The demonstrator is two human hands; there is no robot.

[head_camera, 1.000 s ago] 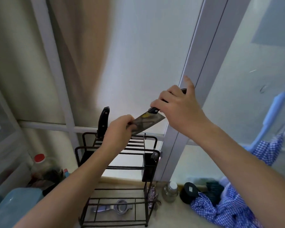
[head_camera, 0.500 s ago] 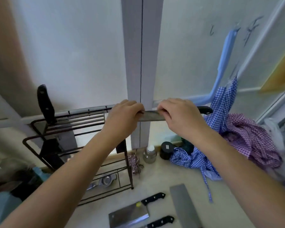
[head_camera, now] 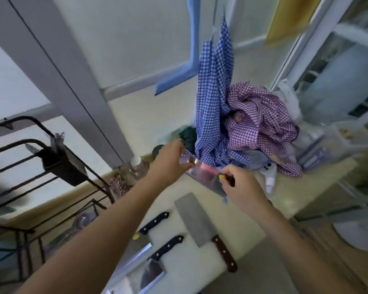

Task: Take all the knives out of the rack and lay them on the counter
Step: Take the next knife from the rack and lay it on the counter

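Observation:
I hold a shiny cleaver (head_camera: 204, 177) with both hands just above the counter (head_camera: 289, 194). My left hand (head_camera: 170, 162) pinches the far end of its blade; my right hand (head_camera: 240, 187) grips its black handle. Three knives lie on the counter below: a cleaver with a brown wooden handle (head_camera: 200, 223), one with a black handle and a yellow sticker (head_camera: 142, 236), and another black-handled one (head_camera: 157, 264). The black wire rack (head_camera: 51, 166) stands at the left; no knife handle shows in the visible part of it.
A heap of blue (head_camera: 212, 115) and purple checked cloth (head_camera: 261, 126) lies right behind the held cleaver. A small jar (head_camera: 137, 165) and a dark lid stand at the wall. A plastic box (head_camera: 340, 143) sits at the far right, and the counter edge runs lower right.
Both hands have carried the cleaver from above the rack to the right and down toward the counter. The view swung right and down, leaving the rack at the left edge.

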